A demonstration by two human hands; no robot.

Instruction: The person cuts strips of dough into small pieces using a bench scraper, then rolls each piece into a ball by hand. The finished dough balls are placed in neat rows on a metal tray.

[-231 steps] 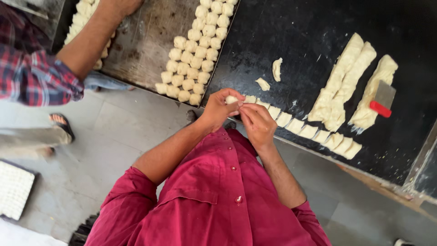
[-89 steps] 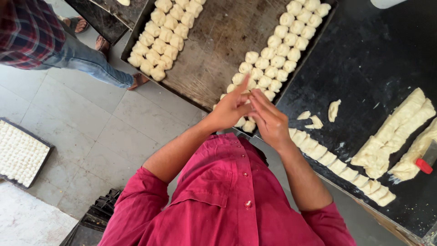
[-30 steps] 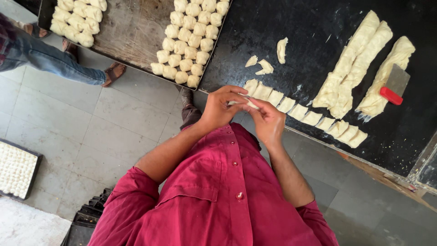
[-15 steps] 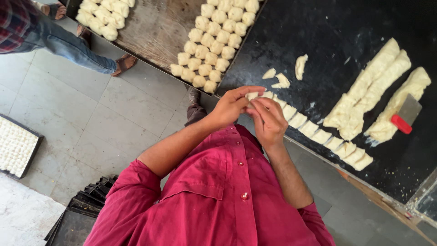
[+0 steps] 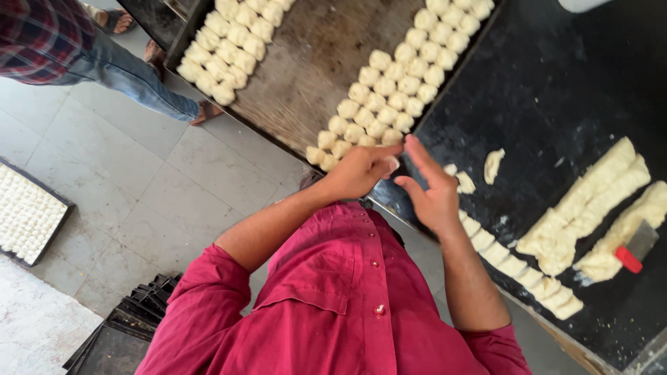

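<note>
The left hand (image 5: pixel 358 170) is closed around a small pale lump of dough (image 5: pixel 392 164), and it holds that lump right at the near edge of the big dark metal baking tray (image 5: pixel 313 55). Half a second ago both hands were pressed together over the lump, down by the row of cut dough squares (image 5: pixel 514 267). Now they have come apart. The right hand (image 5: pixel 434 191) is open, its fingers spread and holding nothing. So the shaping looks finished, and the lump sits just beside the rows of round dough balls (image 5: pixel 389 94) on the tray (the last ball in the row is almost touching it). Long soft slabs of pale dough (image 5: pixel 590 208) lie on the black worktop (image 5: pixel 556 90), with a metal scraper with a red handle (image 5: pixel 636 250) resting on them. A second person in blue jeans (image 5: pixel 132 73) stands by the tray's far end.
</note>
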